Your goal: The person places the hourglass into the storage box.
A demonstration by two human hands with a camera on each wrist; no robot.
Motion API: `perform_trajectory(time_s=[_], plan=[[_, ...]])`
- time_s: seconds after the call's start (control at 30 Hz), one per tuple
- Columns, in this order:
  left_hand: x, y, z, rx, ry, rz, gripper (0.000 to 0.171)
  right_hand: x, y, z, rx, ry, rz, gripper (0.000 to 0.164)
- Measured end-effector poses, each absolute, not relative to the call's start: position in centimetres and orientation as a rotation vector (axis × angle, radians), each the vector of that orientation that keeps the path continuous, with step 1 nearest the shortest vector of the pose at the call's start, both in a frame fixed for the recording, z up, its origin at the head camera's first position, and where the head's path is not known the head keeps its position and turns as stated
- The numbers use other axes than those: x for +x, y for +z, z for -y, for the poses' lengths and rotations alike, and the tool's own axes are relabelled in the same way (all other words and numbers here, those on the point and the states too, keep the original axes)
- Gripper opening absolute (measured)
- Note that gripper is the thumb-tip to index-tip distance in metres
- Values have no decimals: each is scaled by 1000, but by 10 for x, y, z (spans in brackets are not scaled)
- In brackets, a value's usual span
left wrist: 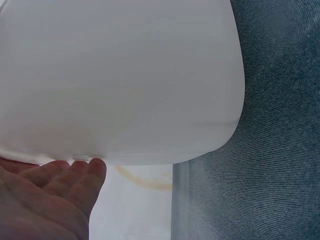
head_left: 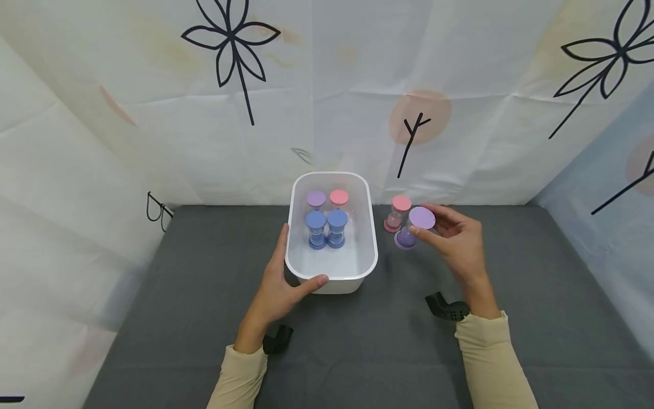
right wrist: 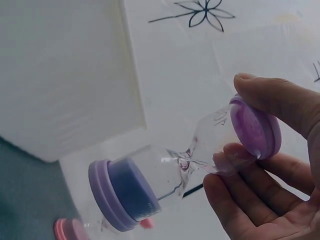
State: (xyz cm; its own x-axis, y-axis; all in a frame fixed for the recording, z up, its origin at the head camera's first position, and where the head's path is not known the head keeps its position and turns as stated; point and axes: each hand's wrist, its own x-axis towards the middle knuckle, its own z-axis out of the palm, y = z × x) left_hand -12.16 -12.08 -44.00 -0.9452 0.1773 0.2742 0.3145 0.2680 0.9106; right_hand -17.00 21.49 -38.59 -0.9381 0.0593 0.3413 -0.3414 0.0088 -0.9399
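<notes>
My right hand (head_left: 457, 238) pinches a purple hourglass (right wrist: 185, 165) by its upper cap, thumb on one side and fingers on the other. The hourglass is tilted, with purple sand in its lower bulb. Just left of it a pink hourglass (head_left: 394, 218) stands on the table. My left hand (head_left: 278, 292) rests against a white plastic bin (head_left: 296, 255), its thumb at the near rim and its straight fingers along the left side. Inside the bin stand two blue hourglasses (head_left: 318, 230) in front, with a purple hourglass (head_left: 316, 199) and a pink hourglass (head_left: 339, 197) behind them.
A dark grey cloth (head_left: 357, 352) covers the table. Pale curtains with black flower drawings (head_left: 347, 113) hang behind the bin and at both sides. Each wrist wears a black camera mount (head_left: 447, 308).
</notes>
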Motion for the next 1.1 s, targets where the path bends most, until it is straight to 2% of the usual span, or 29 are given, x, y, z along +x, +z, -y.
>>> perform_trajectory(time_s=[0.33, 0.67, 1.1], plan=[[-120, -438, 121, -445, -1769, 2425, 119, -156, -372, -205, 557, 1995, 1964, 51], [-121, -439, 120, -457, -1783, 2415, 118, -140, -351, -202, 572, 2041, 1853, 50], [-122, -440, 120, -455, -1753, 2418, 118, -155, -326, -172, 729, 2208, 1678, 49]])
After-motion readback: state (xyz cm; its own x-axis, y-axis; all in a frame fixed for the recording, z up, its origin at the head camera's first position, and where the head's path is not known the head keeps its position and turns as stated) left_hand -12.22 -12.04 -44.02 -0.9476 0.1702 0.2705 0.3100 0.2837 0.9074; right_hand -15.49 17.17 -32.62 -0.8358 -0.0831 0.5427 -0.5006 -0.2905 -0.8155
